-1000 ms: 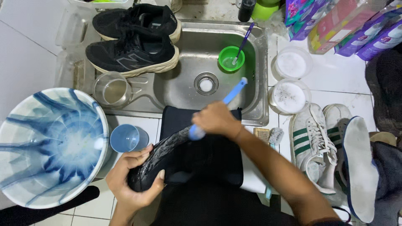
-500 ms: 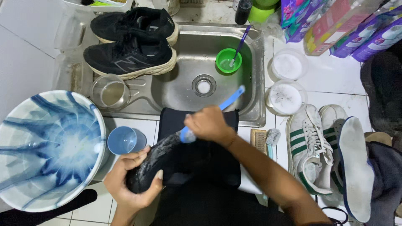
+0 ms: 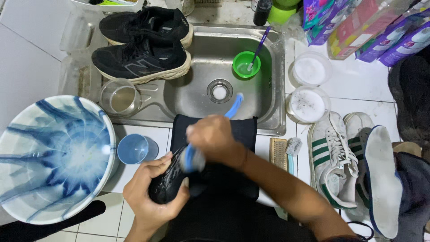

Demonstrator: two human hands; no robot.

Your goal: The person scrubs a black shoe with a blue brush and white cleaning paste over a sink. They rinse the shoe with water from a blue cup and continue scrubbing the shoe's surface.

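Black shoe (image 3: 168, 186), largely hidden, is gripped by the left hand (image 3: 150, 197) over the black cloth (image 3: 244, 134). Blue brush (image 3: 233, 107), bristles blurred, is clasped by the right hand (image 3: 212, 139), now nearer the toe.

There is only one camera, and it sits on the person's head. It looks almost straight down. The two hands are close to it, low in the middle of the picture. The sink (image 3: 197, 71) is farther off, near the top. The big blue and white bowl (image 3: 49, 157) is at the left edge and the white shoes (image 3: 340, 161) are at the right
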